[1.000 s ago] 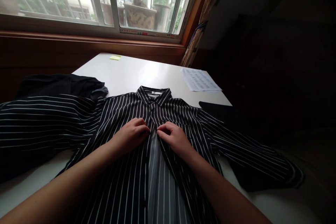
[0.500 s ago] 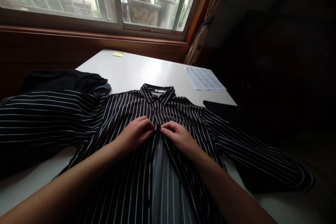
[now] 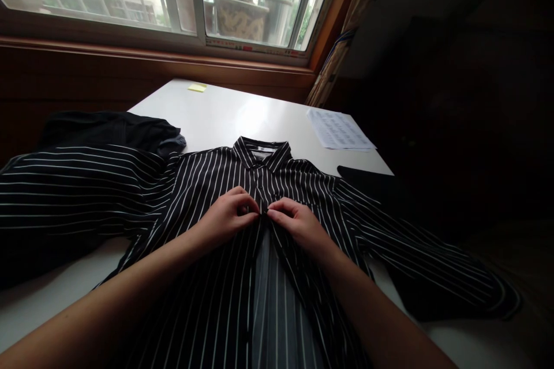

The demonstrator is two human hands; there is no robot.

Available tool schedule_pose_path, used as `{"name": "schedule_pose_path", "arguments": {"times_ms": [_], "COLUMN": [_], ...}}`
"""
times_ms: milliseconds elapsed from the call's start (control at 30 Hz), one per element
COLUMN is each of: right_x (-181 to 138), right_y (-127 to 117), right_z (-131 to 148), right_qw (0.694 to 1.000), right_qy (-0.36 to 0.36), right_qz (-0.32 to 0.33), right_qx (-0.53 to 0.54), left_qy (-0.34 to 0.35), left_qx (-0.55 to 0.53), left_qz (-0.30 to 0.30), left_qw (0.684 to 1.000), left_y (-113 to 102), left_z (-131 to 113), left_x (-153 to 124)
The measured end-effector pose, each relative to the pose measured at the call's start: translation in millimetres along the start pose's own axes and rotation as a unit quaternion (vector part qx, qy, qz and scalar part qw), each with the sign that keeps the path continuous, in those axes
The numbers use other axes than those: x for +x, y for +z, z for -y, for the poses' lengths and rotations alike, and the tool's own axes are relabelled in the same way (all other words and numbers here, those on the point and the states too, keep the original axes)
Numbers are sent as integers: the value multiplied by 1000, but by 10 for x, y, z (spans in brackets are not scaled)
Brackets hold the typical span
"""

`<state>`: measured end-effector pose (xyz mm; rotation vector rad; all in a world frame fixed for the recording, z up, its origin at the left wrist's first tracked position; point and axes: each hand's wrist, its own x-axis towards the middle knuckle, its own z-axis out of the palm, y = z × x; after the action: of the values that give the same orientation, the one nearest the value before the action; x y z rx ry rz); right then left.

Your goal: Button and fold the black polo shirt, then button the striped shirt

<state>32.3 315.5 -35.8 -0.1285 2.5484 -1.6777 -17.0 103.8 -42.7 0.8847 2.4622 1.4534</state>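
Note:
A black shirt with white stripes [image 3: 203, 184] lies front side up, its collar pointing away from me and its sleeves spread to both sides. My left hand [image 3: 231, 213] pinches the left front edge at chest height, thumb and forefinger together. Close beside it, my right hand [image 3: 298, 222] pinches the right front edge. The fronts meet above my fingers, while below them they part and show the greyish inside of the back [image 3: 277, 305]. Any button between my fingertips is too small to make out.
The shirt rests on a white table [image 3: 234, 106]. Dark folded clothing [image 3: 104, 130] lies at the left, partly under a sleeve. Printed sheets [image 3: 340, 130] lie at the back right, a yellow sticky note [image 3: 197, 87] at the far edge. Behind stands a window [image 3: 242, 6].
My left thumb and forefinger have come slightly closer to my right fingertips at the shirt's opening. The whole view has shifted a little; the shirt lies as before.

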Motion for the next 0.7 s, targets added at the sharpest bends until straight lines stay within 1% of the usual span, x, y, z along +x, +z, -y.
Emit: {"name": "schedule_pose_path", "arguments": {"times_ms": [133, 267, 367, 700], "right_x": [-12, -25, -29, -29], "right_y": [-30, 3, 41, 81], "right_z": [35, 44, 38, 20], "right_qw": [1000, 999, 1000, 999], "right_qy": [12, 10, -1, -36], "right_qz": [0, 20, 20, -16], "right_qx": [9, 26, 16, 25], "left_qy": [-6, -51, -85, -100], "left_qx": [-5, -34, -62, -102], "left_qz": [17, 42, 54, 51], "left_qw": [1000, 997, 993, 988], "left_y": [-34, -63, -72, -58], "left_z": [-8, -68, -89, -41], "left_x": [15, 23, 21, 19]}}
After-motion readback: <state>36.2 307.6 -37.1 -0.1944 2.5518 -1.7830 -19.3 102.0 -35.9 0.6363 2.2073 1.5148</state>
